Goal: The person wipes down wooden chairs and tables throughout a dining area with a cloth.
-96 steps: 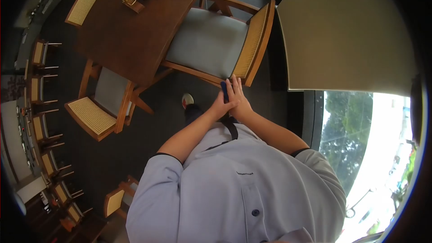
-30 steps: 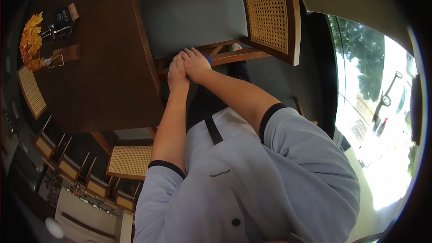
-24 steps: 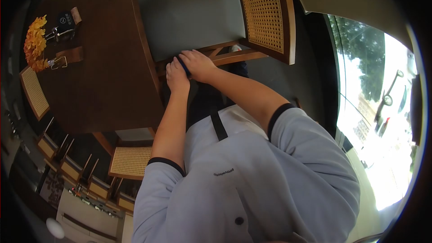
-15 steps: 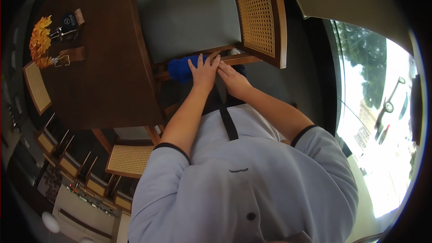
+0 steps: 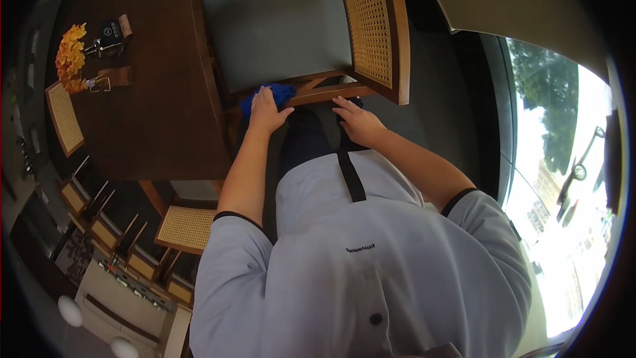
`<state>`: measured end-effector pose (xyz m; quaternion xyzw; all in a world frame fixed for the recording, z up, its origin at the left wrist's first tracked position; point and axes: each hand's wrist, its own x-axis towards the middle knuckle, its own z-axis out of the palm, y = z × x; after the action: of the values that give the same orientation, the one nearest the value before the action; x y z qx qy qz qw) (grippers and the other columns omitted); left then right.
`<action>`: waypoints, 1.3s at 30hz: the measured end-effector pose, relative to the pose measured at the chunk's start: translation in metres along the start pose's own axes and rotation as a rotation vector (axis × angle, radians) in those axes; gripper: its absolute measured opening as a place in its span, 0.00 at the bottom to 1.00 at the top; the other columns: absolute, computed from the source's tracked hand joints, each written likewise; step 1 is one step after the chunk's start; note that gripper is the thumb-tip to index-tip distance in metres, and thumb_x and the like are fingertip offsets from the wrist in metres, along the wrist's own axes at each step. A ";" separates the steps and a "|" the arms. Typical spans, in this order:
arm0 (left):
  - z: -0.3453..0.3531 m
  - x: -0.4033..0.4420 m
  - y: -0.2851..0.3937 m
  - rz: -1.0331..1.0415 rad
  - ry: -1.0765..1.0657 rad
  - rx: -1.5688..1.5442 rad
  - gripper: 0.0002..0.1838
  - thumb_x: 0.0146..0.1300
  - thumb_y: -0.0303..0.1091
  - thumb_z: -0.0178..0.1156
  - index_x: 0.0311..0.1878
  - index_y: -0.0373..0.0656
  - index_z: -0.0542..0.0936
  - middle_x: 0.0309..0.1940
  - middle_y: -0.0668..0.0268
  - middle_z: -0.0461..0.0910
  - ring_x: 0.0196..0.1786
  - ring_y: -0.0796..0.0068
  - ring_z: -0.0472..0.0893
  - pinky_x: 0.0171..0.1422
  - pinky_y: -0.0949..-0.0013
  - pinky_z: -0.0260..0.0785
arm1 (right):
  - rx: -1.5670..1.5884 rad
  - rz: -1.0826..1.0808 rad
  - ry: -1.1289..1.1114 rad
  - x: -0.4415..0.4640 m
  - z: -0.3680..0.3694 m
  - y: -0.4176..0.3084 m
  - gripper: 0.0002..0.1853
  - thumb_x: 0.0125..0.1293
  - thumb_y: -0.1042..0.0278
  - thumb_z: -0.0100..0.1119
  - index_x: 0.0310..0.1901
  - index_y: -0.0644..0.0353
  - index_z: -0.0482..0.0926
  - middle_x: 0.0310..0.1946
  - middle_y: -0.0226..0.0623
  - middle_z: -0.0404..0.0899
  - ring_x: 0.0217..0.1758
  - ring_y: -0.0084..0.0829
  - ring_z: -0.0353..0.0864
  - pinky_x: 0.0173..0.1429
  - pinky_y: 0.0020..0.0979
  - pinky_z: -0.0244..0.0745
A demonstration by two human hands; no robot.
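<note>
My left hand (image 5: 267, 114) is on a bunched blue cloth (image 5: 283, 94), its fingers closed over it and the thumb out to the side. The cloth lies against the wooden side frame (image 5: 321, 95) of a chair, below the edge of its grey seat (image 5: 278, 26). Farther right, my right hand (image 5: 360, 124) holds nothing. Its fingers are stretched out and close to the same wooden frame; whether they touch it I cannot tell.
A dark wooden table (image 5: 146, 119) stands at the left, with orange flowers (image 5: 71, 56) and a small black sign (image 5: 110, 30). The chair has a woven cane back (image 5: 364, 23). Another cane chair (image 5: 185, 229) is below the table. A bright window (image 5: 556, 179) fills the right side.
My hands, close together at the frame before, are now apart. The left has moved left onto the blue cloth; the right has shifted slightly right and down.
</note>
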<state>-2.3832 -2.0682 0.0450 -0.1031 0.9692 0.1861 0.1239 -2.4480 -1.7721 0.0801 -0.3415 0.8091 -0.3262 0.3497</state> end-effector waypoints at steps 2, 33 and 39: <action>-0.012 0.004 0.008 -0.118 -0.150 -0.141 0.34 0.57 0.52 0.71 0.55 0.34 0.73 0.54 0.47 0.78 0.59 0.44 0.76 0.63 0.51 0.68 | 0.014 0.021 -0.008 -0.004 -0.005 0.001 0.21 0.64 0.77 0.57 0.60 0.64 0.74 0.71 0.47 0.65 0.74 0.46 0.65 0.74 0.41 0.67; 0.025 -0.007 -0.048 -0.752 0.509 -0.158 0.24 0.75 0.49 0.49 0.59 0.38 0.75 0.67 0.48 0.68 0.68 0.42 0.68 0.71 0.48 0.63 | 0.050 0.087 0.033 -0.062 -0.009 0.036 0.12 0.67 0.72 0.56 0.51 0.58 0.80 0.57 0.37 0.79 0.55 0.43 0.82 0.58 0.41 0.79; 0.015 -0.005 -0.033 -0.967 0.555 -0.335 0.30 0.76 0.52 0.47 0.66 0.34 0.70 0.68 0.42 0.67 0.70 0.42 0.68 0.73 0.49 0.61 | 0.052 0.142 -0.018 -0.075 0.000 0.033 0.12 0.67 0.72 0.56 0.51 0.59 0.80 0.56 0.38 0.79 0.53 0.44 0.83 0.57 0.41 0.80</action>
<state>-2.3675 -2.0921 0.0221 -0.5971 0.7656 0.2250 -0.0818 -2.4194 -1.6958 0.0807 -0.2771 0.8194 -0.3183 0.3879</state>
